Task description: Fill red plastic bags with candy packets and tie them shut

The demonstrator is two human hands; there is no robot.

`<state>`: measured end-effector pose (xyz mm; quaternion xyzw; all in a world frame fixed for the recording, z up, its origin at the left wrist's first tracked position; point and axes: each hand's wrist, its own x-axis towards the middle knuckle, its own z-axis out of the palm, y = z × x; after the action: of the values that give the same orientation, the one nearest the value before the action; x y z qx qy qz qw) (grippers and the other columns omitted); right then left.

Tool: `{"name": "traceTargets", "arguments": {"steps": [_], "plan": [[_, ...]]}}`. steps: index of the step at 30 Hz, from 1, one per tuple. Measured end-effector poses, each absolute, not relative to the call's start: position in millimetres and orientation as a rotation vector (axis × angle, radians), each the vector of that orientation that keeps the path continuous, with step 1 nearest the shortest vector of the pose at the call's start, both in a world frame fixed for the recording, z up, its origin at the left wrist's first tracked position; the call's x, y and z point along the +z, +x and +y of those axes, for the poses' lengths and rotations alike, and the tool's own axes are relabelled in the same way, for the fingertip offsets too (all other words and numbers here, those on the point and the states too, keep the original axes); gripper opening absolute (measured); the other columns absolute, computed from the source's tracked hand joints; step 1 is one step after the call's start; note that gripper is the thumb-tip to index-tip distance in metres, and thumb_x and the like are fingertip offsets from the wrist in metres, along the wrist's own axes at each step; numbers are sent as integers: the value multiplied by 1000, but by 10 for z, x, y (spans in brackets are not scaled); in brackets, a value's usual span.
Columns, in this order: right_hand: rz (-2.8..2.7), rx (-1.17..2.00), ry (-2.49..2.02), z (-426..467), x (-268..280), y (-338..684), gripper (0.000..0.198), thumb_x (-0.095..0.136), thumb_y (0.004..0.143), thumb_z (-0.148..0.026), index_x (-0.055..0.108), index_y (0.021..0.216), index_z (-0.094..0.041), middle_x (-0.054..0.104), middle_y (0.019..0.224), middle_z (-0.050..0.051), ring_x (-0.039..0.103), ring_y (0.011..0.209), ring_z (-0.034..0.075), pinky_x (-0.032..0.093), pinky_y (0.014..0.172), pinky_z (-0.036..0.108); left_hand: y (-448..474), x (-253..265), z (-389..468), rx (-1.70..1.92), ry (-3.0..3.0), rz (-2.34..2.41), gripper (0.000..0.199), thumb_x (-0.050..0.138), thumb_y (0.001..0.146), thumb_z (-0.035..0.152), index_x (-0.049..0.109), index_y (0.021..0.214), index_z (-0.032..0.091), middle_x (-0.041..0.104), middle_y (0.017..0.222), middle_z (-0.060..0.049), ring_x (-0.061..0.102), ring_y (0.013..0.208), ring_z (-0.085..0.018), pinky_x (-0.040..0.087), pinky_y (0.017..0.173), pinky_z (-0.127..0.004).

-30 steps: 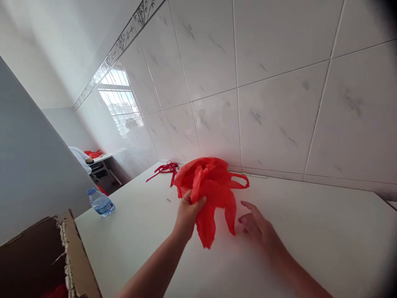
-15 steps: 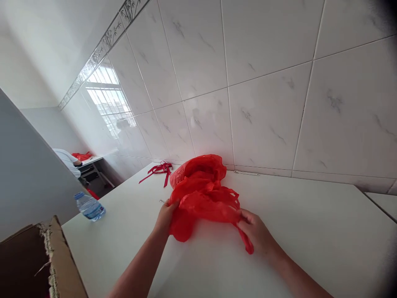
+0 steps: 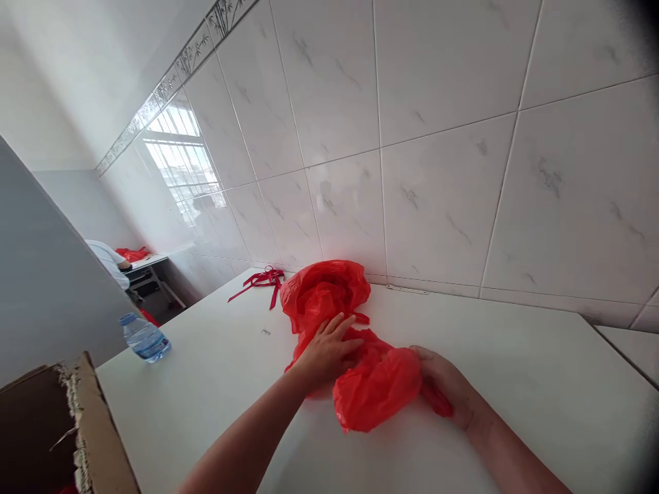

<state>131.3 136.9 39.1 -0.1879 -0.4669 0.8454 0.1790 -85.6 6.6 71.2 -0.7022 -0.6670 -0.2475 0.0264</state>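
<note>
A crumpled red plastic bag (image 3: 378,394) lies bunched on the white table in front of me. My right hand (image 3: 447,384) grips its right end, with a twisted strip of the bag sticking out below the palm. My left hand (image 3: 328,353) lies palm down across the red plastic, fingers spread apart. Behind it, against the wall, sits a rounded, puffed-out heap of red plastic (image 3: 325,291). Whether the heap and the bag are one piece I cannot tell, since my left hand covers where they meet.
Dark red ribbons (image 3: 265,279) and a tiny metallic-looking item (image 3: 266,332) lie left of the plastic. A water bottle (image 3: 145,337) stands near the table's left edge, behind an open cardboard box (image 3: 106,429). A tiled wall (image 3: 437,192) borders the back. Far left, a person (image 3: 108,262) sits at another table.
My left hand has let go of the plastic's left side and moved right, flattening onto it. My right hand has drawn its end of the bag right and nearer to me.
</note>
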Motion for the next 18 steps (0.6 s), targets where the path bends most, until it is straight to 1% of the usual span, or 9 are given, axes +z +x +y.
{"name": "traceTargets", "arguments": {"steps": [2,4,6,8,10,12,14,16,18], "plan": [[-1237,2336,-572,1445,383,1377,15,63,63,-20,59,77,-18,52,61,-2,43,51,10,36,49,21,-1012,617,163,-991,-2065,-2160,28,65,76,19,70,100,33,47,142,-1,30,137,-32,24,111,-50],[-1137,2260,-618,1544,369,1464,23,63,62,-19,60,84,-19,48,59,-4,38,48,8,32,45,19,-1204,569,238,-1135,-1939,-2208,23,64,75,18,72,94,28,53,136,-5,35,134,-34,23,110,-51],[-1046,2191,-632,1648,347,1571,28,62,60,-17,59,88,-20,46,59,-4,37,49,8,32,45,19,-1370,579,282,-1192,-1876,-2219,21,65,72,16,72,90,24,57,129,-10,39,129,-37,25,108,-53],[-970,2130,-626,1737,316,1681,27,60,60,-17,58,87,-20,45,59,-4,38,51,9,35,46,20,-1467,627,291,-1251,-1830,-2224,20,65,70,12,72,86,21,60,123,-12,41,126,-38,25,107,-53],[-955,2080,-625,1795,287,1780,25,57,61,-18,57,86,-21,46,60,-4,39,52,9,36,47,20,-1470,683,275,-1310,-1783,-2223,22,64,68,10,71,86,20,60,120,-12,39,128,-39,22,108,-53],[-972,2028,-645,1813,276,1853,26,56,62,-19,55,88,-22,48,62,-4,42,54,10,38,49,20,-1366,717,253,-1374,-1724,-2214,25,64,67,9,69,89,21,56,125,-12,31,133,-40,16,109,-55],[-1010,1982,-679,1780,292,1894,30,56,61,-19,55,90,-23,52,65,-4,45,57,10,40,52,20,-1150,717,249,-1446,-1665,-2202,25,65,69,12,67,92,22,53,129,-11,28,134,-38,15,110,-54],[-1064,1944,-714,1695,334,1905,34,55,59,-17,56,92,-23,55,67,-4,47,58,10,40,53,20,-843,687,277,-1510,-1629,-2195,21,64,74,21,64,94,22,54,124,-12,40,125,-36,25,106,-53],[-1214,1879,-763,1560,381,1899,41,51,58,-15,58,98,-24,55,66,-4,47,56,11,38,51,20,-496,642,338,-1618,-1624,-2233,27,62,79,33,59,104,22,57,116,-12,55,106,-31,42,92,-49]]}}
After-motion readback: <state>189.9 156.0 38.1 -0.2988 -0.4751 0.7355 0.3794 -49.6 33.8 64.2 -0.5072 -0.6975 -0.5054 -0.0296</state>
